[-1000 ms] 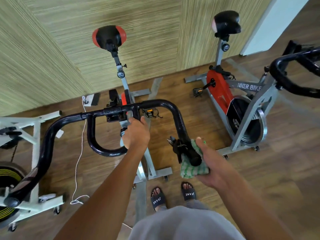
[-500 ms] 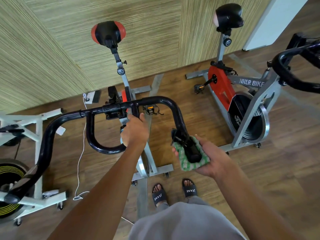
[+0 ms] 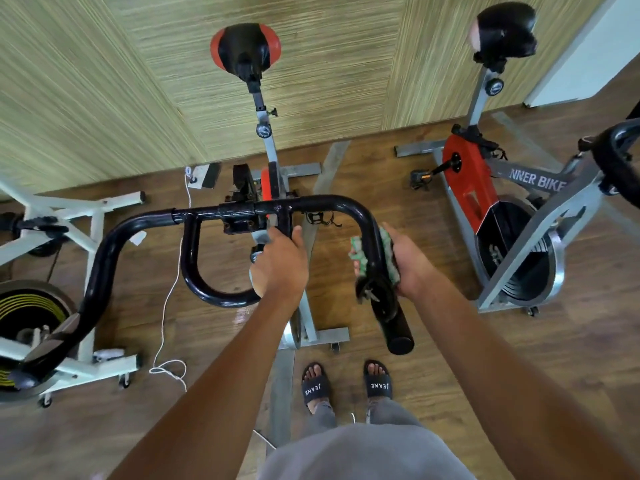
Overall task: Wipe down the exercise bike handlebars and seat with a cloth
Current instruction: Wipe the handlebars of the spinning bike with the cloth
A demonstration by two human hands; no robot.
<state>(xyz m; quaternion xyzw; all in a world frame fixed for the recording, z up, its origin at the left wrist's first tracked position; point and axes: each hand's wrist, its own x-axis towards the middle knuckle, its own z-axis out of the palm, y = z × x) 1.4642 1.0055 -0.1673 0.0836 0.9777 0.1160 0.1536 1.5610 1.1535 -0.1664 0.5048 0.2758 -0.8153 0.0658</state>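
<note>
Black curved handlebars (image 3: 214,212) of an exercise bike span the middle of the view. My left hand (image 3: 280,261) grips the inner loop of the bar near the stem. My right hand (image 3: 408,258) wraps a green checked cloth (image 3: 356,251) around the right arm of the bar, above the brake lever and the black end grip (image 3: 398,327). The bike's black and red seat (image 3: 245,46) stands further off, in front of the wall.
A second red and grey bike (image 3: 485,188) stands to the right, its black seat (image 3: 504,27) up by the wall. A white bike frame (image 3: 69,209) is at the left. A white cord (image 3: 166,306) lies on the wooden floor. My sandalled feet (image 3: 346,382) are below the bars.
My right hand slid the cloth up the right bar arm, from the end grip to above the brake lever, uncovering the grip. The left hand kept its hold.
</note>
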